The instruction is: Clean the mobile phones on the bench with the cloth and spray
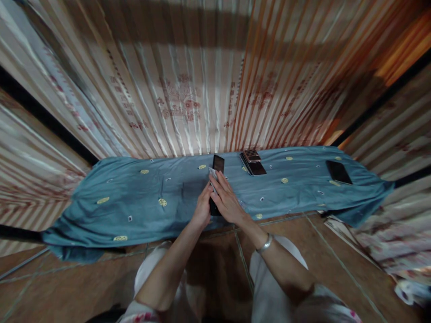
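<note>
Gripping a dark phone (217, 179) between left hand (202, 210) and right hand (227, 200) on the blue cloth (134, 197), long axis running straight away toward the striped curtain (188, 98).

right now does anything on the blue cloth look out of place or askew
Nothing is spilled or damaged. The blue cloth is rumpled at both ends, and the stack of phones lies skewed. Both hands, left hand and right hand, hold a dark phone.

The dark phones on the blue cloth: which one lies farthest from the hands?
The phone alone at the right end of the cloth. The stacked pair lies nearer the middle, and another phone lies just beyond the right hand.
</note>
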`<state>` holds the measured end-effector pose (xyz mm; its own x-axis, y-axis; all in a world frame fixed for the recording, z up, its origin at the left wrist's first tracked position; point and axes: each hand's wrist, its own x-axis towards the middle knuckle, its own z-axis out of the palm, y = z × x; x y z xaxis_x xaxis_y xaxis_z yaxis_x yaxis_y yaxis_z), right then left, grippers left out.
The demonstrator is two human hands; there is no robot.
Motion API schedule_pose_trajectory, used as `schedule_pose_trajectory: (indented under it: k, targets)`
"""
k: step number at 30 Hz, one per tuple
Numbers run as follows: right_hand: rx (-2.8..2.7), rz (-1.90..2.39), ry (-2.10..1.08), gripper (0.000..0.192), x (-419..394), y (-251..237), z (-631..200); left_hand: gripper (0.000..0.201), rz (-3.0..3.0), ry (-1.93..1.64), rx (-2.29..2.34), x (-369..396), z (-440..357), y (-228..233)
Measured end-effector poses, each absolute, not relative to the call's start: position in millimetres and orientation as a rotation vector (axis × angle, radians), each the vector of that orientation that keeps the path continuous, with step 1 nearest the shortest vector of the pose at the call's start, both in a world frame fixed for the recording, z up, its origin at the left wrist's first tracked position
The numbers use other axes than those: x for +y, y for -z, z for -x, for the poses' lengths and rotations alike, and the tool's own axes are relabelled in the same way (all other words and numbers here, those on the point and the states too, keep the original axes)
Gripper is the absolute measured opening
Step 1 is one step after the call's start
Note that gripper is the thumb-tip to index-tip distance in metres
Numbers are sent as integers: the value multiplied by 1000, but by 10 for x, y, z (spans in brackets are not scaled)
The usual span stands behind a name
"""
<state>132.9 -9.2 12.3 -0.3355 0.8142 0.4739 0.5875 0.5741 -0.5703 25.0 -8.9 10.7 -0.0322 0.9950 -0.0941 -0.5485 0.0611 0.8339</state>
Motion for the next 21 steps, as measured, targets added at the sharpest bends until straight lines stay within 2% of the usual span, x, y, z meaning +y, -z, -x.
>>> schedule_pose_trajectory:
  k: [6, 12, 21]
  targets:
    - [-2096, 1104, -298, 59, -39, -135, -1408, 34, -793, -1401, 870, -147, -225, -106]
    - [-1968, 1191, -282, 61, 121, -121, -1625, 41, -955, -1248, 932, -293, -265, -13]
    - [-1704, 1203, -581, 65, 213, -43, -1694, 47, -869, -1221, 863, -376, -267, -193]
